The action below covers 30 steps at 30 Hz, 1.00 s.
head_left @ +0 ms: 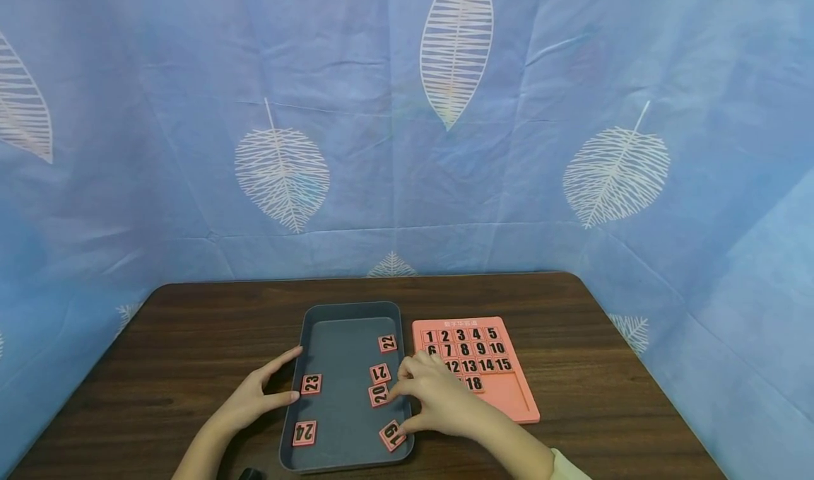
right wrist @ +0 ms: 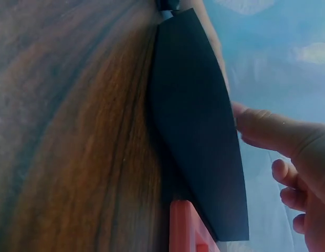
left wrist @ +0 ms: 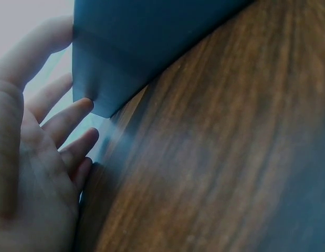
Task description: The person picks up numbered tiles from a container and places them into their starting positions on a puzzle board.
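A dark grey tray (head_left: 343, 409) holds several loose pink number tiles. Along its right side lie tile 22 (head_left: 387, 343), tile 21 (head_left: 380, 373), tile 20 (head_left: 378, 394) and tile 19 (head_left: 392, 435), which is turned askew. Tile 23 (head_left: 311, 384) and tile 24 (head_left: 304, 432) lie on the left. My left hand (head_left: 249, 404) rests thumb and fingertips against the tray's left side. Over the right rim reaches my right hand (head_left: 439, 395), thumb tip at the edge of tile 19 and index fingertip at tile 20, the two spread apart.
Right of the tray lies a pink number board (head_left: 505, 399) with rows of tiles up to 18, partly covered by the right hand. A small black object (head_left: 251, 473) sits at the front edge of view. Blue leaf-print cloth (head_left: 381, 183) hangs behind the brown table (head_left: 222, 324).
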Motion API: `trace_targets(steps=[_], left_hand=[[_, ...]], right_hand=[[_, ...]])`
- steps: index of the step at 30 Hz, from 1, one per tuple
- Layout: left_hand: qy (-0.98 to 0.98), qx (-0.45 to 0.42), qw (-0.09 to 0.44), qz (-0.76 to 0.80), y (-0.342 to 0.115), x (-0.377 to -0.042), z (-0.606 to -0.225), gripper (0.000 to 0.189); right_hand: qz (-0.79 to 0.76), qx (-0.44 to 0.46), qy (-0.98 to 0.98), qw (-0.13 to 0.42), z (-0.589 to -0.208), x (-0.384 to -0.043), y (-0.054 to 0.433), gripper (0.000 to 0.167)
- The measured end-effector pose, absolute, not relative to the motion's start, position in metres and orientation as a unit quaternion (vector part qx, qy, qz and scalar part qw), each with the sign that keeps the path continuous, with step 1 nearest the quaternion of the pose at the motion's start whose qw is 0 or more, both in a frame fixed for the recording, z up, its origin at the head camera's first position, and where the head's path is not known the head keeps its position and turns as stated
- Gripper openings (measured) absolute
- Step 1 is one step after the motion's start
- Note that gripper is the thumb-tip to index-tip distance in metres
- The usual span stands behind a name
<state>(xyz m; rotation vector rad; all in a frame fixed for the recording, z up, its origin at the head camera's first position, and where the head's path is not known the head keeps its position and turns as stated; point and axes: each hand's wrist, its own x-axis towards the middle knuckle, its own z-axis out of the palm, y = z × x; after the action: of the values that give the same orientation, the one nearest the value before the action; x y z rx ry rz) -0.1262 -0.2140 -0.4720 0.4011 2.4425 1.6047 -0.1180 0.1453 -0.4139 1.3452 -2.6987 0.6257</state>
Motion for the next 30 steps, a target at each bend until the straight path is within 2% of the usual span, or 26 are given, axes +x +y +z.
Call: trace_targets(steps=[9,17,30], left_hand=[[0.821,0.138,0.095,0.545,-0.214,-0.126,-0.473,0.071],[0.821,0.141,0.097,0.545,-0.214,-0.127,-0.473,0.072],[0.823,0.137,0.099,0.542,-0.214,-0.126,-0.473,0.071]], right_hand=[[0.133,0.465,-0.875,0.005,-0.413,-0.124,0.13,0.038],[0.082,0.467,-0.88,-0.026,-0.412,-0.127,0.121,0.031],[0.046,0.462,-0.885,-0.021,-0.416,-0.125,0.114,0.025]])
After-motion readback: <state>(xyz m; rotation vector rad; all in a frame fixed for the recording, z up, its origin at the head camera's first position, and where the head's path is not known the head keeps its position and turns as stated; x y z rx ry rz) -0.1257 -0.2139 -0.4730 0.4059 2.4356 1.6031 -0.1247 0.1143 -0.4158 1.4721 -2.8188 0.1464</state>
